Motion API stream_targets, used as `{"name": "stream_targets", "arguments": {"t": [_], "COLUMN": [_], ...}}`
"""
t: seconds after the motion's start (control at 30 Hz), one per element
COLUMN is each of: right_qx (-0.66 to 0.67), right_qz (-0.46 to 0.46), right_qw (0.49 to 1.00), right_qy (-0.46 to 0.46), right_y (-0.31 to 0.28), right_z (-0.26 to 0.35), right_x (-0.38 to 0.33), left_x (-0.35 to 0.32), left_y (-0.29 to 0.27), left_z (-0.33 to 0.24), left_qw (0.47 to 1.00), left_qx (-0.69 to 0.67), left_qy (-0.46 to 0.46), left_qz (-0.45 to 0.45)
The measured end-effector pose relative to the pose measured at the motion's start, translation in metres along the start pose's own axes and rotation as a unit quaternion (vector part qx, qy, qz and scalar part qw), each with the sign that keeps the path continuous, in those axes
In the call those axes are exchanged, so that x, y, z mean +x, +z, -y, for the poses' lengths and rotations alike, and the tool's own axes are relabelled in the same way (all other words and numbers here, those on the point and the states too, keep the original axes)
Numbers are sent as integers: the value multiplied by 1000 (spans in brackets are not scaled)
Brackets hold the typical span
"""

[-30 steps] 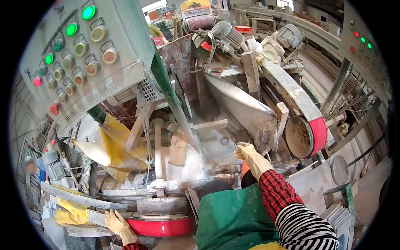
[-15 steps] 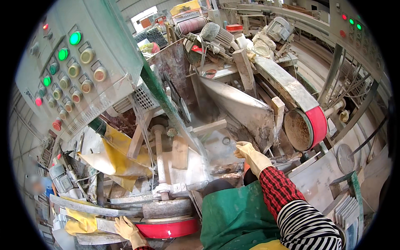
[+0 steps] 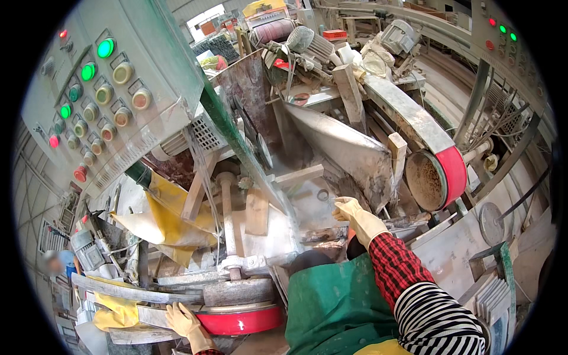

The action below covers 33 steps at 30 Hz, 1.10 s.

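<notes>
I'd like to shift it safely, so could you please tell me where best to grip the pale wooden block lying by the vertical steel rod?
Probably the pale wooden block by its two long sides, coming from above: it lies flat, its faces exposed, the vertical steel rod at its left.

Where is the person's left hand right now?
In the head view, the gloved left hand sits low on the left, resting against the red-rimmed wheel, beside a yellow cloth.
</notes>
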State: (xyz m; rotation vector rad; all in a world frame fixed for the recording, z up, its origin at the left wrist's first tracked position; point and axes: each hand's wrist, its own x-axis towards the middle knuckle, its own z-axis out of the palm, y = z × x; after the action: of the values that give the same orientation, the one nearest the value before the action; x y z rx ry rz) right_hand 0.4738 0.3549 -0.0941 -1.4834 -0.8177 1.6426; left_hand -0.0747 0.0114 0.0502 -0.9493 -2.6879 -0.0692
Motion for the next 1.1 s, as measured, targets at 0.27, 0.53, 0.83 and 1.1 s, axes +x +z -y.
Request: {"name": "stream_targets", "arguments": {"t": [0.27,0.53,0.83,1.1], "right_qx": [15,-3,-15,7], "right_qz": [5,-1,5,6], "right_qw": [1000,1000,1000,1000], "right_qy": [4,3,4,6], "right_y": [1,8,8,9], "right_z": [-4,0,0,-3], "right_x": [1,-4,-3,-1], "left_x": [-3,-6,-11,-19], "left_y": [14,22,27,22], "left_z": [4,7,4,-5], "left_qw": [1000,999,997,996], "left_qx": [-7,-3,8,3], "left_qy": [7,26,49,59], "left_qz": [-8,-30,-52,-63]}}
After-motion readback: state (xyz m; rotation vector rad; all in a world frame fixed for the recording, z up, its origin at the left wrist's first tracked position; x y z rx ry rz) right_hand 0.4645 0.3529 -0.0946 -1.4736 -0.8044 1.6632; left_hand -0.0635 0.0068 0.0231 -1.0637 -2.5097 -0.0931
